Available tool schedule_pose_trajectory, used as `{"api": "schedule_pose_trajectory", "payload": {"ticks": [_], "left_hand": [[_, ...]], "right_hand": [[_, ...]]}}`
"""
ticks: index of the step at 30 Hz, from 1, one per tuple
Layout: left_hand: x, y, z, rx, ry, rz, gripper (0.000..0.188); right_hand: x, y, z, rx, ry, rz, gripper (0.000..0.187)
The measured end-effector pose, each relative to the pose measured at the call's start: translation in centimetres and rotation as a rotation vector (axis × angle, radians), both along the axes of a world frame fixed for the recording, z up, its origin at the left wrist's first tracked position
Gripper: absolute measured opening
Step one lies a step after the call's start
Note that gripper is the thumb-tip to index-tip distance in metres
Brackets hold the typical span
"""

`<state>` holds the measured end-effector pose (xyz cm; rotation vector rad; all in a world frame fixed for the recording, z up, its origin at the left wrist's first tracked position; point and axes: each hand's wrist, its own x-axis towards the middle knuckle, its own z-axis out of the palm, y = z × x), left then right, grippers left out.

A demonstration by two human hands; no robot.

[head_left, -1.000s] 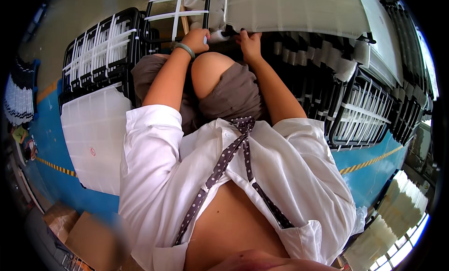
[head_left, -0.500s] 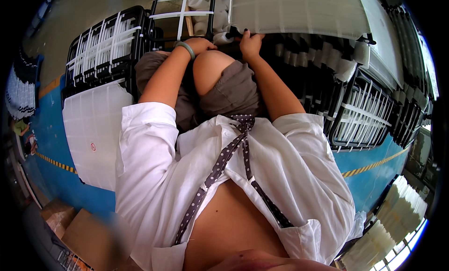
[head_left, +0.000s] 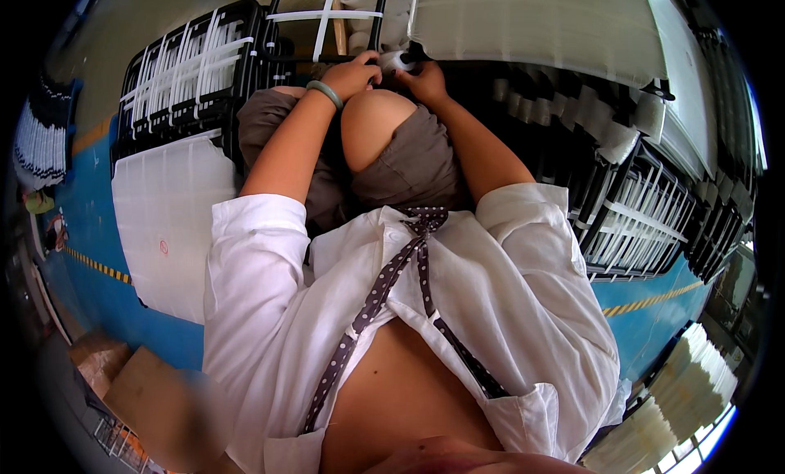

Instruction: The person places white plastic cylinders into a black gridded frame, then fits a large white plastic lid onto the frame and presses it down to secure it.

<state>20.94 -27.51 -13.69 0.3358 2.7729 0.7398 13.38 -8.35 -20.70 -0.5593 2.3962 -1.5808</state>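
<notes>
My left hand (head_left: 357,75) wears a pale green bangle and is closed, fingers curled by the lower corner of a black-framed rack (head_left: 282,59) crossed with white straps. What lies within its fingers is hidden. My right hand (head_left: 425,83) is closed at the lower left corner of a translucent white panel (head_left: 536,29), its thumb against a small white wrapped piece (head_left: 397,61). That piece sits between my two hands, just beyond my bare knee (head_left: 376,127); its far side and my fingertips are partly hidden.
Stacked black frames with white straps (head_left: 192,69) stand at left, above a white panel (head_left: 172,221). More strapped frames (head_left: 638,212) and white-wrapped ends (head_left: 564,106) crowd the right. Cardboard boxes (head_left: 151,396) lie low at left, on blue floor (head_left: 90,204) with striped tape.
My right hand has moved left and slightly down, from the panel's lower edge to the white wrapped piece. My left hand has shifted slightly up and right, closer to it.
</notes>
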Motion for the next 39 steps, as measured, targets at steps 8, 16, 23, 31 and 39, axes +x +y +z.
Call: {"api": "schedule_pose_trajectory", "payload": {"ticks": [8,16,23,31,39], "left_hand": [[0.5,-0.9,0.0,0.253,0.035,0.015,0.018],[0.5,-1.0,1.8,0.111,-0.303,-0.043,0.01],[4.9,-2.7,8.6,0.444,0.377,0.174,0.008],[21.6,1.8,12.2,1.628,-0.074,0.534,0.058],[22.4,6.0,8.1,1.425,0.136,0.637,0.016]], "right_hand": [[0.8,-1.6,0.6,-0.151,-0.022,-0.072,0.036],[1.3,-2.0,1.5,-0.035,-0.066,-0.162,0.039],[0.4,-2.1,-0.7,-0.026,-0.039,-0.206,0.038],[0.4,-1.4,-0.4,-0.069,-0.055,-0.133,0.068],[1.3,-3.5,2.6,0.312,-0.237,-0.25,0.064]]}}
